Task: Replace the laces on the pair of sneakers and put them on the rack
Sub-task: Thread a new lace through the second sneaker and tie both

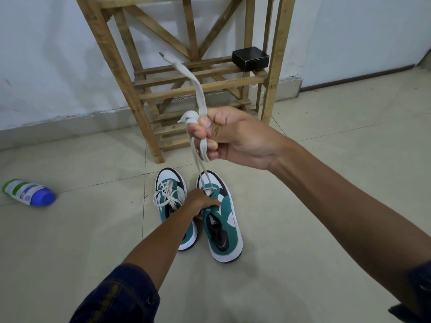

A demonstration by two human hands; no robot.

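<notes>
Two teal and white sneakers stand side by side on the tiled floor below the wooden rack (205,82). The left sneaker (171,197) has its white lace threaded and loosely tied. The right sneaker (222,220) has most eyelets bare. My left hand (202,203) presses down on the right sneaker's inner side near the tongue. My right hand (224,134) is raised above the shoes, shut on a white lace (198,89). Two strands run taut from that hand down to the front eyelets. One loose end sticks up toward the rack.
A black box (250,59) sits on the right end of a slatted rack shelf. A white bottle with a blue cap (29,191) lies on the floor at the left. White walls stand behind the rack; tiled floor surrounds the shoes.
</notes>
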